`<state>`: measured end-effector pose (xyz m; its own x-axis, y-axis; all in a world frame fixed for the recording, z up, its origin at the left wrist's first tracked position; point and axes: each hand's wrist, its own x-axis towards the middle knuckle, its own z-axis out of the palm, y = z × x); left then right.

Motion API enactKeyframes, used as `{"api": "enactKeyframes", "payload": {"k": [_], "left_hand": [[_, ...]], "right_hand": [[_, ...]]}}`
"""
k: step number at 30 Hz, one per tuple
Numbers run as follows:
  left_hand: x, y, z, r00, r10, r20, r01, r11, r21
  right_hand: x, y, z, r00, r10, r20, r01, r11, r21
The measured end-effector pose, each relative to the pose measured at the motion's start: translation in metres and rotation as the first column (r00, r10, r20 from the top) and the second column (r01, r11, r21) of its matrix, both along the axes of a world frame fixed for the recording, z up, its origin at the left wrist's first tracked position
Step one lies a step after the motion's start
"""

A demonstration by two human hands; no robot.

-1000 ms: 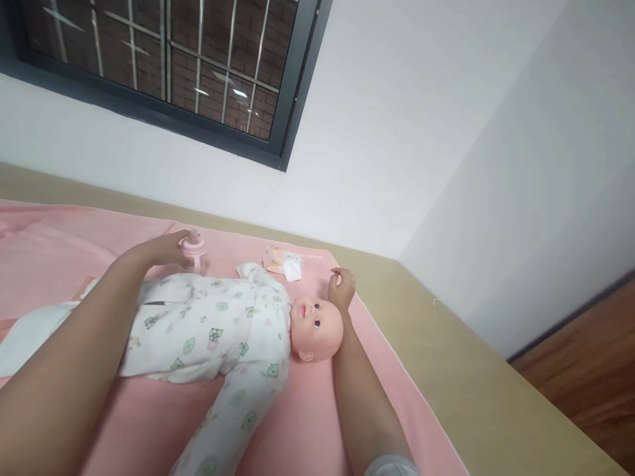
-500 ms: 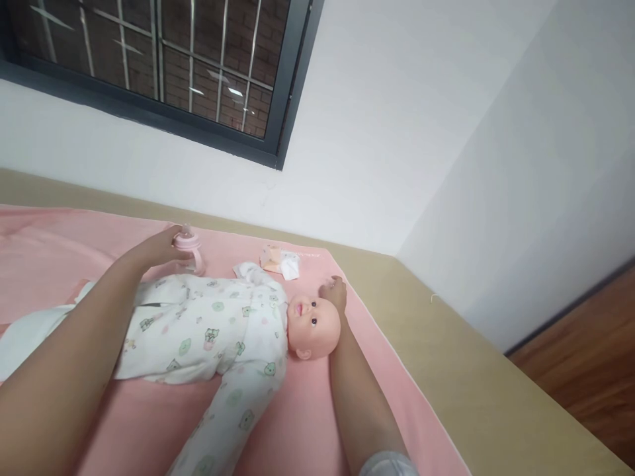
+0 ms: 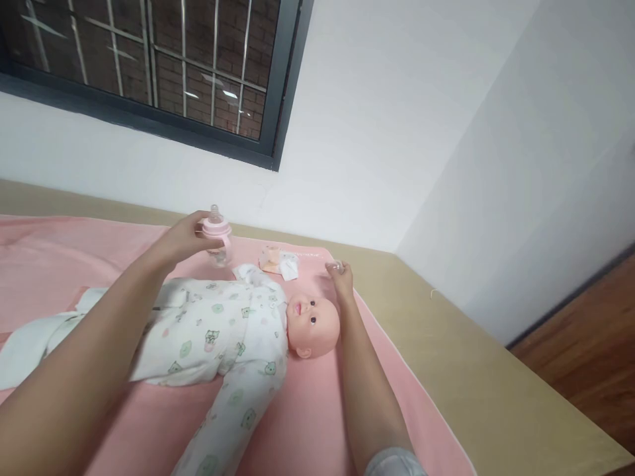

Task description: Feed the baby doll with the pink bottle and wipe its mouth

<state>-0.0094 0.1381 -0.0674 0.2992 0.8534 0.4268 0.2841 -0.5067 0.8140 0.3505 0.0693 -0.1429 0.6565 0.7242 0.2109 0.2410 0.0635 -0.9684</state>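
Observation:
My left hand is closed around a baby bottle with a pink collar, a pink handle and a clear teat on top. The bottle stands nearly upright beyond the doll's body. Past the doll's head, my right hand pinches a small clear cap. A bald baby doll lies on its back between my arms, in a white suit printed with green and pink figures. My left forearm covers part of its lower body.
A pink cloth lies under the doll on a beige surface. Near the doll's far sleeve is a small orange-and-white packet. A white wall and a barred window rise behind.
My left hand has lifted the baby bottle up and to the right. My right hand has risen slightly with the clear cap, which now shows more plainly. The doll stays in place.

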Motion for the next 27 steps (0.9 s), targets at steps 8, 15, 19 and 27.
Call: {"api": "enactKeyframes", "payload": {"k": [8,15,19,27], "left_hand": [[0.048,-0.065,0.025,0.987,-0.135,-0.086,0.136,0.991,0.012],[0.061,-0.096,0.029,0.959,-0.097,-0.268,0.145,0.975,0.168],[0.064,-0.102,0.032,0.951,-0.069,-0.3,0.124,0.978,0.167],[0.064,-0.1,0.031,0.961,-0.103,-0.257,0.148,0.976,0.162]], "right_hand": [[-0.06,-0.034,0.1,0.885,0.455,0.097,-0.454,0.799,0.394],[-0.121,-0.07,0.12,0.788,0.532,0.309,-0.615,0.698,0.367],[-0.13,-0.071,0.115,0.752,0.523,0.401,-0.641,0.722,0.26],[-0.138,-0.065,0.104,0.73,0.559,0.394,-0.66,0.727,0.19]]}}
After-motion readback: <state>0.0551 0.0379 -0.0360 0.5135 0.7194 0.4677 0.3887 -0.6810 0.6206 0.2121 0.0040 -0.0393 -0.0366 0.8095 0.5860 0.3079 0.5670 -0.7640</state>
